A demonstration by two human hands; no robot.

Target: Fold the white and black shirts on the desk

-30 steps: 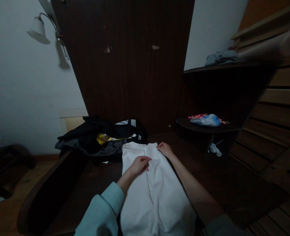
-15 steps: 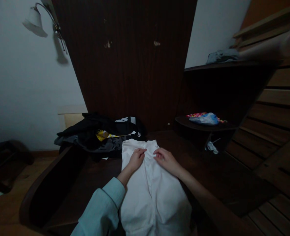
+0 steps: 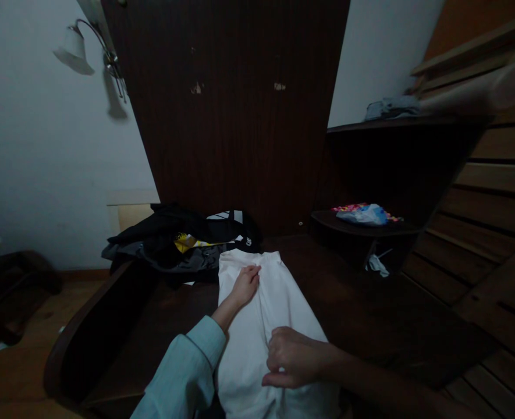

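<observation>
White trousers (image 3: 244, 361) lie lengthwise before me, waistband at the far end. My left hand (image 3: 246, 285) is on them just below the waistband, its fingers drawn together on the cloth near the middle seam. Lower down, my right hand (image 3: 294, 358) is over the trousers near that seam. Its fingers curl under and the thumb stands a little apart. Its fingertips are hidden, so whether they grip any cloth does not show.
Dark clothes (image 3: 183, 233) with yellow and white prints are heaped beyond the trousers on the left. A dark wooden armrest (image 3: 82, 320) rises at left. On the right, corner shelves (image 3: 370, 231) carry a plastic bag (image 3: 364, 215); wooden slats (image 3: 497, 209) stand further right.
My right hand has left the waistband area and come down along the trousers toward me, its fingers now curled. My left hand stays near the waistband. The view has shifted slightly.
</observation>
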